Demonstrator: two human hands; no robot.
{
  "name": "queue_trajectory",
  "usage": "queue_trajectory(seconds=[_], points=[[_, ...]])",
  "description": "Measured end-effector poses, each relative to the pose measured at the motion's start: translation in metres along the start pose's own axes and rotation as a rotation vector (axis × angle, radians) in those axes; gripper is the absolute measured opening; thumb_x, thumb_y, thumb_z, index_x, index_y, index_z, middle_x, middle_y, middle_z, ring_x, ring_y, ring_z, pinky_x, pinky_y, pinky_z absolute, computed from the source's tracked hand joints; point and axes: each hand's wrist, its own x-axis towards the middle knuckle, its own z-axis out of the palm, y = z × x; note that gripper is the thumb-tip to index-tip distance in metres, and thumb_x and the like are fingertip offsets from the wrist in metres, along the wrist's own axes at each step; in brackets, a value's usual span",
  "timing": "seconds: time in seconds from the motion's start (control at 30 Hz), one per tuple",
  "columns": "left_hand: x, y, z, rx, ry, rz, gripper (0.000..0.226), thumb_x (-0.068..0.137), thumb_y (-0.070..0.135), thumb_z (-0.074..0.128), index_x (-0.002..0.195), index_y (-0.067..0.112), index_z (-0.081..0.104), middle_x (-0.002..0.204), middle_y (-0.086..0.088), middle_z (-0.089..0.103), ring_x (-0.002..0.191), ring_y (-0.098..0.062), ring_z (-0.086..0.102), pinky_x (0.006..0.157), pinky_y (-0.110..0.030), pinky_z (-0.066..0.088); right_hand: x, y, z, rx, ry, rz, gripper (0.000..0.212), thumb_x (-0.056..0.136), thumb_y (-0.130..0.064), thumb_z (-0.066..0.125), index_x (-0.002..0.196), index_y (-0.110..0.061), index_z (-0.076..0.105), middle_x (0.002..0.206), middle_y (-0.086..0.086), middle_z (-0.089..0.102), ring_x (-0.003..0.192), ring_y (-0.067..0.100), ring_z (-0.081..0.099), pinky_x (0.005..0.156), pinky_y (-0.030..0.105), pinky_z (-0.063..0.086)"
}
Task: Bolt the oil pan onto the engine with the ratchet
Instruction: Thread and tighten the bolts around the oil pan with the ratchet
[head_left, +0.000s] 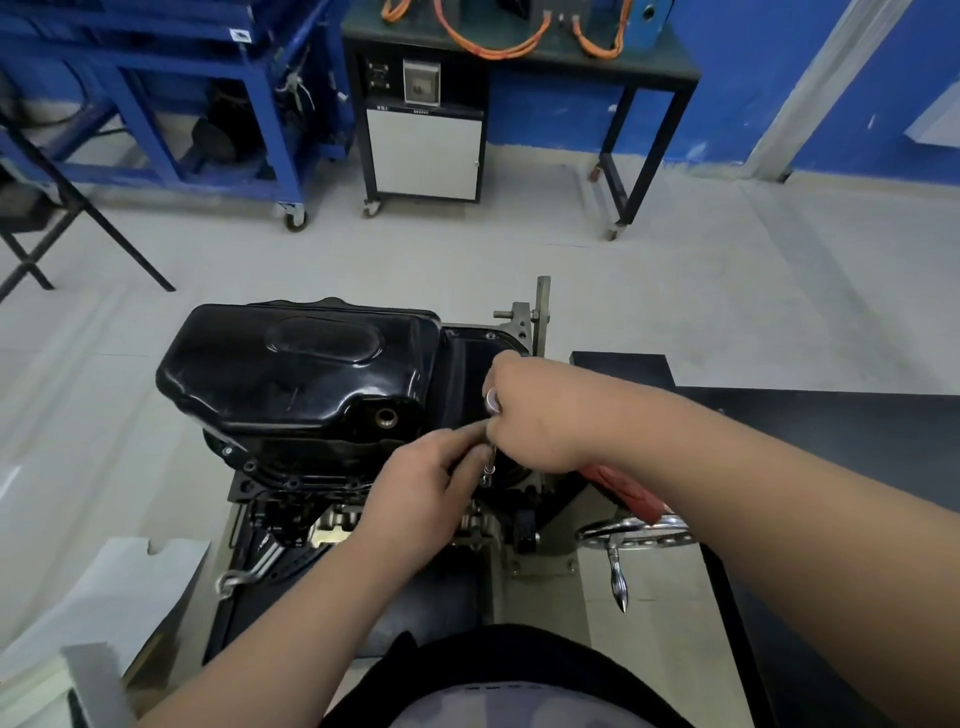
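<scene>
Both our hands meet at the right-hand edge of the oil pan (296, 364), just right of the frame's centre. Our right hand (540, 415) is curled over the chromed head of the ratchet (491, 401), bearing down from above so the tool stands square to the flange (244, 460). Its red handle (623, 488) trails out beneath our wrist. Our left hand (415, 488) pinches the slim steel extension (488, 465) between thumb and fingertips to steady it. The lower end is hidden behind our fingers, so it may or may not be seated on a bolt.

The pan sits on top of the engine (291, 488), sump uppermost, which brings its bolting flange within easy reach. It looks like pressed sheet steel in glossy black paint, rounded at the corners. An oval is embossed on top, and a brass-coloured threaded drain hole (385, 417) opens in its near face. The engine below is duller, rougher cast metal.
</scene>
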Motion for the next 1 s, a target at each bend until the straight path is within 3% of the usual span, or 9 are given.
queue_trajectory(seconds=[0.1,0.2,0.37,0.5,0.7,0.8,0.87,0.9,1.0], points=[[0.011,0.008,0.003,0.081,-0.069,-0.033,0.007,0.088,0.032,0.053,0.09,0.03,0.059,0.068,0.012,0.054,0.064,-0.005,0.051,0.058,-0.03,0.044,0.001,0.004,-0.001,0.069,0.013,0.004,0.031,0.091,-0.025,0.048,0.063,-0.013,0.048,0.057,0.003,0.063,0.056,0.019,0.052,0.053,0.028,0.042],[0.02,0.017,0.01,0.081,-0.04,-0.201,0.009,0.083,0.025,0.056,0.077,0.021,0.06,0.072,0.006,0.063,0.073,-0.02,0.062,0.06,-0.035,0.048,0.0,0.004,-0.001,-0.047,0.065,0.012,0.051,0.09,-0.05,0.048,0.054,-0.014,0.044,0.045,-0.002,0.048,0.047,0.015,0.043,0.045,0.028,0.03],[0.029,0.018,0.007,0.21,-0.014,0.048,0.027,0.092,0.032,0.051,0.068,0.021,0.045,0.062,0.008,0.045,0.06,-0.021,0.048,0.054,-0.036,0.041,-0.005,0.009,-0.018,-0.371,0.243,0.0,0.04,0.08,-0.047,0.06,0.057,-0.019,0.044,0.061,-0.003,0.045,0.051,0.013,0.042,0.045,0.023,0.026],[0.034,0.01,-0.001,0.201,-0.11,0.106,0.026,0.092,0.032,0.053,0.069,0.024,0.045,0.061,0.01,0.042,0.061,-0.015,0.046,0.055,-0.034,0.041,-0.002,0.016,-0.021,-0.602,0.255,-0.215,0.012,0.087,-0.025,0.051,0.08,-0.016,0.056,0.076,0.0,0.052,0.071,0.025,0.057,0.061,0.033,0.05],[0.039,0.016,0.005,0.306,-0.091,-0.057,0.024,0.087,0.038,0.043,0.071,0.022,0.05,0.072,0.007,0.054,0.071,-0.024,0.056,0.057,-0.033,0.041,-0.002,0.014,-0.007,-0.544,0.379,-0.139,0.049,0.087,-0.055,0.041,0.054,-0.02,0.035,0.056,-0.003,0.037,0.047,0.016,0.035,0.045,0.024,0.023],[0.043,0.015,0.003,0.357,-0.151,0.021,0.032,0.094,0.038,0.044,0.071,0.018,0.052,0.068,0.005,0.05,0.068,-0.024,0.052,0.056,-0.034,0.039,0.003,0.012,-0.013,-0.601,0.304,-0.203,0.028,0.088,-0.039,0.052,0.067,-0.022,0.047,0.067,-0.002,0.044,0.059,0.021,0.046,0.048,0.027,0.031],[0.045,0.015,-0.001,0.372,-0.236,0.066,0.034,0.094,0.04,0.045,0.069,0.017,0.048,0.063,0.006,0.044,0.065,-0.024,0.052,0.054,-0.033,0.035,0.006,0.014,-0.021,-0.658,0.215,-0.293,0.005,0.087,-0.025,0.055,0.092,-0.022,0.056,0.082,-0.001,0.054,0.077,0.027,0.056,0.066,0.037,0.047],[0.045,0.015,-0.003,0.387,-0.26,0.077,0.034,0.094,0.04,0.046,0.067,0.019,0.045,0.061,0.007,0.042,0.063,-0.023,0.051,0.053,-0.032,0.033,0.006,0.015,-0.022,-0.679,0.207,-0.334,0.009,0.087,-0.023,0.055,0.096,-0.022,0.056,0.085,-0.001,0.056,0.081,0.027,0.057,0.075,0.04,0.047],[0.041,0.017,-0.003,0.354,-0.197,0.043,0.036,0.093,0.037,0.048,0.06,0.029,0.035,0.06,0.008,0.041,0.061,-0.02,0.047,0.053,-0.031,0.032,0.002,0.016,-0.018,-0.708,0.282,-0.306,0.025,0.089,-0.041,0.049,0.073,-0.023,0.054,0.064,-0.004,0.045,0.057,0.019,0.047,0.056,0.027,0.035]])
